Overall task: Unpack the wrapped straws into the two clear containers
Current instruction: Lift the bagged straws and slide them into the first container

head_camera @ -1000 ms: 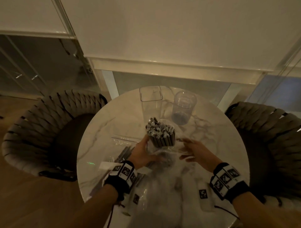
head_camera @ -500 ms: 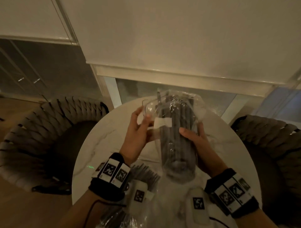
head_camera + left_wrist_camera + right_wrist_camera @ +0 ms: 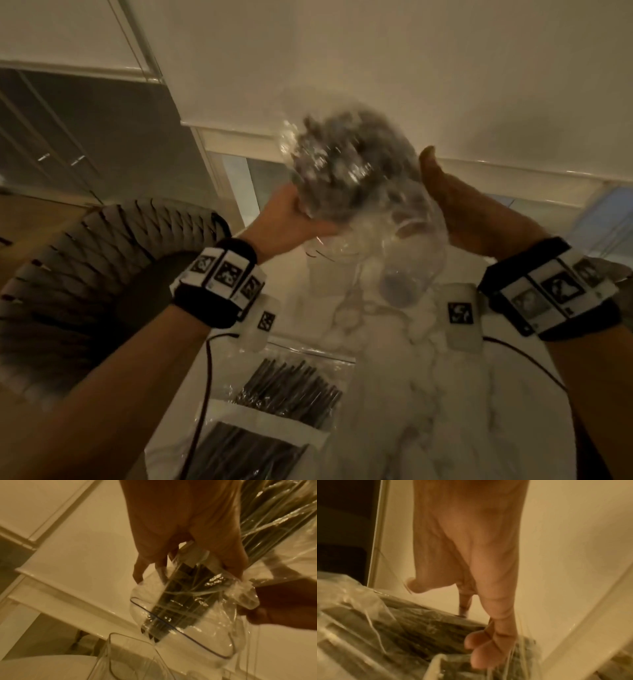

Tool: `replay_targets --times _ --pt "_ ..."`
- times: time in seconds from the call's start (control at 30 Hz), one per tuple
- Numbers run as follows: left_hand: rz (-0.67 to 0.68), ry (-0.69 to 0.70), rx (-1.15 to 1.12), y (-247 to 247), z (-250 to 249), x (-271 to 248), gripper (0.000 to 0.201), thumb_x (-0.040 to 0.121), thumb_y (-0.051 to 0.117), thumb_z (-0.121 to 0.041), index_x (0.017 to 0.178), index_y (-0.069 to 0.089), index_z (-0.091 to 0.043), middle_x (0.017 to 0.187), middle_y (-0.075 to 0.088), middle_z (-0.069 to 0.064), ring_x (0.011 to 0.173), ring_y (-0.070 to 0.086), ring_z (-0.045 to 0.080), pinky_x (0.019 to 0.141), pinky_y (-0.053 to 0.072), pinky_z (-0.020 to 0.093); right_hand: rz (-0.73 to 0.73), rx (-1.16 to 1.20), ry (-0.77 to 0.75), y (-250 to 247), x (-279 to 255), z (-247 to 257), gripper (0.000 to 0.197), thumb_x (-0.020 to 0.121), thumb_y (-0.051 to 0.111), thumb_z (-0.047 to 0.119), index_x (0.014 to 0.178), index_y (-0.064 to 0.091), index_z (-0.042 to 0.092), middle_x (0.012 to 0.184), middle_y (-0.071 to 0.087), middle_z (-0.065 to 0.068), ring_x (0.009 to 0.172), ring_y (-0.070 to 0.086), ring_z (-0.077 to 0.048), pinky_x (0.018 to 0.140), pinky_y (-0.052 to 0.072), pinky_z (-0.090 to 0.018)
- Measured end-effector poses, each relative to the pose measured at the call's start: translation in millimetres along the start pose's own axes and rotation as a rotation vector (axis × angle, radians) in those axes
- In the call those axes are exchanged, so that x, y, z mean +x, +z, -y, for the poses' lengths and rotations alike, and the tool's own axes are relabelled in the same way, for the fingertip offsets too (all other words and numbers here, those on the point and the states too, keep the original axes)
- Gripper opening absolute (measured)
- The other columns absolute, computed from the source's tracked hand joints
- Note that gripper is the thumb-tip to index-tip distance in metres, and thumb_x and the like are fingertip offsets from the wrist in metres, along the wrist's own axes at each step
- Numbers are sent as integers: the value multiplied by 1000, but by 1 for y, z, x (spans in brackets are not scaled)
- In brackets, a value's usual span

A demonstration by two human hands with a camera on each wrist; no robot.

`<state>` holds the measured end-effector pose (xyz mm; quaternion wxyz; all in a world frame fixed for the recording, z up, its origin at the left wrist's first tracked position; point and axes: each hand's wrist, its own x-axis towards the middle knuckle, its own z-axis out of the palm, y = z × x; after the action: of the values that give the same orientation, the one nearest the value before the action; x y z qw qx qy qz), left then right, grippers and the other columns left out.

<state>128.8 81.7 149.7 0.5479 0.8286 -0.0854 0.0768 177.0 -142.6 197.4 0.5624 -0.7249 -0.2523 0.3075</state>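
Lifted and tipped since half a second ago, the bag of wrapped straws (image 3: 346,168) no longer stands upright between the hands: its closed end now points up and away, blurred in the head view, and its open mouth hangs down over the containers. From the left wrist, dark straws (image 3: 173,609) slide out of the loose plastic mouth into the round clear container (image 3: 187,631), whose rim shows as a thin dark curve around them. Just beside it stands the square clear container (image 3: 132,657), on the white marble table (image 3: 428,394).

On the left hand (image 3: 291,222) the grip is curled round the bag's lower part, fingers pinching plastic and straws together at the white label band (image 3: 197,557). On the right hand (image 3: 462,209) the grip is loose: palm laid along the bag's other side, fingers (image 3: 481,650) bent against the plastic; whether they truly clasp it I cannot tell.

Nearer the person, a second clear bag of dark straws (image 3: 291,390) lies flat on the table, with another white-banded bundle (image 3: 246,448) below it. Both wrists carry black bands with printed markers. A woven chair (image 3: 102,260) stands left of the table.
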Motion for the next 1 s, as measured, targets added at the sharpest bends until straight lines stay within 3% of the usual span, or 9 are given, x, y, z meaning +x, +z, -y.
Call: replay_targets --times 0.07,0.17,0.2,0.33,0.43,0.57,0.63,0.73,1.0 --pt "-18 -45 11 -8 6 12 53 63 83 -24 111 62 -19 101 63 -19 92 62 -13 80 50 7 -71 -263 -43 -11 12 -5 95 49 43 74 132 37 28 113 53 11 89 62 12 73 51 -6" --pt "-36 -58 33 -15 14 28 57 67 83 -17 118 60 -9 108 69 -7 100 65 1 89 54 21 -111 -484 4 -10 37 -13 111 53 80 56 144 30 17 143 40 -12 124 50 -28 101 48 -40" --pt "-38 -61 33 -16 17 31 57 68 83 -18 120 59 -10 111 69 -5 102 65 4 90 54 23 -106 -504 -17 -8 44 -17 108 52 84 53 142 34 19 143 42 -13 127 47 -30 104 45 -44" --pt "-46 -72 -3 -16 22 40 67 69 82 -23 127 51 -11 120 65 0 110 63 10 94 53 32 -133 -410 -123 5 63 -29 53 71 80 21 118 57 18 105 63 12 91 59 17 74 48 -4" --pt "-46 -53 -47 -12 21 43 78 68 83 -17 134 41 -11 126 61 3 114 61 11 95 53 31 -197 -349 -131 8 67 -37 44 78 74 16 119 57 15 93 58 20 73 54 29 58 40 5" --pt "-30 -11 -66 -8 17 47 82 69 80 -5 137 35 -7 126 57 0 112 60 1 89 51 18 -189 -379 -68 8 69 -41 31 80 72 31 109 65 25 87 59 25 65 57 23 53 45 -1" --pt "-22 -4 -81 -9 17 50 79 69 80 -5 135 35 -6 128 57 4 113 60 5 90 51 20 -244 -377 -42 7 71 -42 18 76 74 38 93 67 35 83 63 23 68 63 11 56 50 -9" --pt "-12 -9 -91 -10 15 55 76 69 81 -9 132 40 -8 127 59 6 113 62 12 94 53 32 -295 -392 -98 7 73 -44 27 76 75 37 101 65 34 89 66 19 81 67 -9 59 56 -22" --pt "-21 41 49 -14 6 67 70 71 79 -22 131 44 -11 124 62 1 112 61 9 99 51 35 -275 -333 2 -2 67 -41 46 79 66 49 118 59 27 93 64 18 77 63 4 53 51 -8"
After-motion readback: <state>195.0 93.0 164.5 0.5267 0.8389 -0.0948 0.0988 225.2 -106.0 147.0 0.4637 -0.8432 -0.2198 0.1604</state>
